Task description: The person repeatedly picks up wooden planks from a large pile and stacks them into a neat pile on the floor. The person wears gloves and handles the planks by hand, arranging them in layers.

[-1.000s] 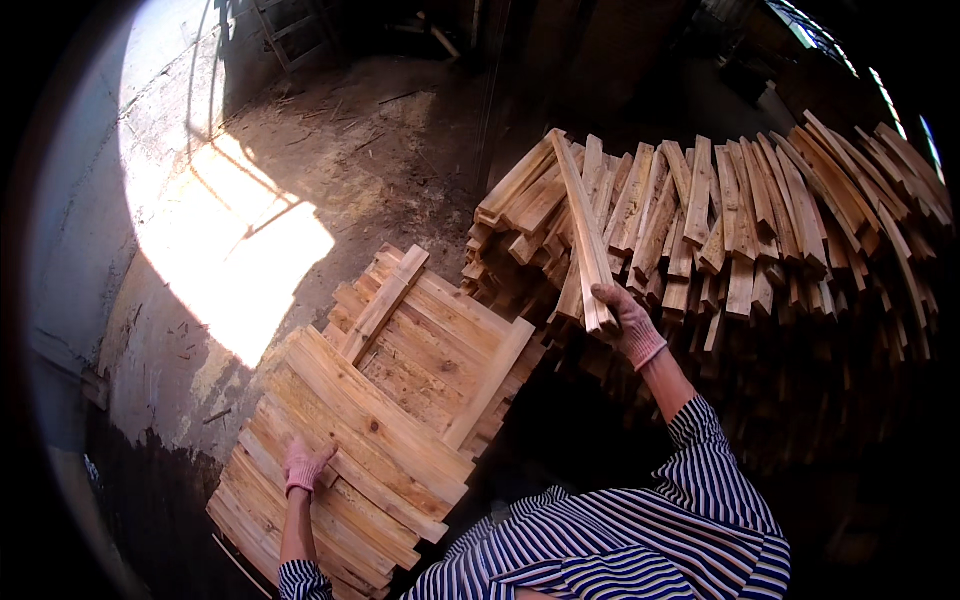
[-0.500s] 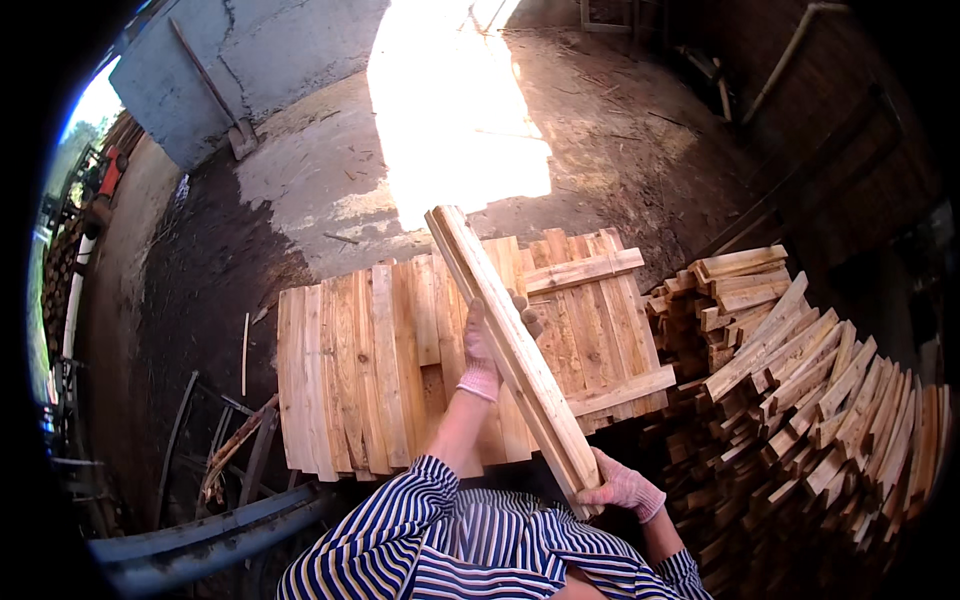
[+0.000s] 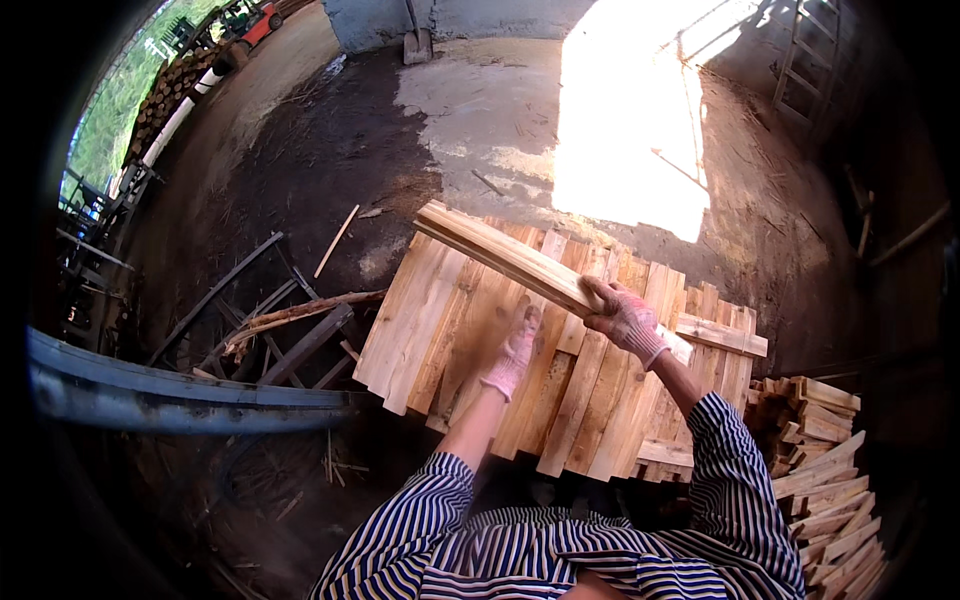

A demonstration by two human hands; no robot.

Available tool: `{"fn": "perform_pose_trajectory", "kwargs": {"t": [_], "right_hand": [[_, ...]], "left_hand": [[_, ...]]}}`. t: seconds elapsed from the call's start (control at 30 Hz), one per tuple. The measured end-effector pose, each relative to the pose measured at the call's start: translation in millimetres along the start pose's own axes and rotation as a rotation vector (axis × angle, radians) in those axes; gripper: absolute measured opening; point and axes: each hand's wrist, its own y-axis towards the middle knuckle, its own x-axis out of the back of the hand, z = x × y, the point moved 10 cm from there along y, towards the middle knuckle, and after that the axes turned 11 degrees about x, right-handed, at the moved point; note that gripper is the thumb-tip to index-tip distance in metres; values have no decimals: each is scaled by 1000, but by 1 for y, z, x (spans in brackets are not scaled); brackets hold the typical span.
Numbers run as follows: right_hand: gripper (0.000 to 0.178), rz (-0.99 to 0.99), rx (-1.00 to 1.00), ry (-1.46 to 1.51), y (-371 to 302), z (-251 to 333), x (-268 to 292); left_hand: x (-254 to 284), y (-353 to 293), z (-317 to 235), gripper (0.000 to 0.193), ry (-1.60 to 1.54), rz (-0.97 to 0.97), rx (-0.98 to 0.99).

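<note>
My right hand [image 3: 628, 322], in a pinkish knit glove, grips a small bundle of wooden strips [image 3: 500, 250] near its right end. The bundle slants from upper left to lower right over a layer of wooden boards [image 3: 440, 330] laid side by side. My left hand [image 3: 516, 348], gloved alike, is just below the bundle over the boards. Its fingers point away from me, stretched out and slightly blurred; whether they touch the bundle or boards is unclear.
A crosspiece [image 3: 720, 334] lies over the boards' right end. Stacked wood strips [image 3: 835, 500] stand at lower right. A blue metal beam [image 3: 180, 395] and a dark metal frame [image 3: 305, 345] are at left. A shovel [image 3: 417, 46] leans against the far wall.
The bundle has swung leftward to lie more crosswise over the boards. My left hand has come off it, and my right hand has moved up and away from me. The view has shifted left.
</note>
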Motion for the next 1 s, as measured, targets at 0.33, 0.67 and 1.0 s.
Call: {"fn": "perform_pose_trajectory", "kwargs": {"t": [0.33,0.67,1.0], "right_hand": [[65,-259,-39,-263,122,-53,-44],[95,-518,-862,-12,-204,-140,-28],[93,-1007,-1973,363,-660,-314,-2]], "left_hand": [[-87,-86,70,85,-914,1025,-2],[-118,-91,59,81,-555,1189,93],[-234,-170,-71,65,-474,1459,37]]}}
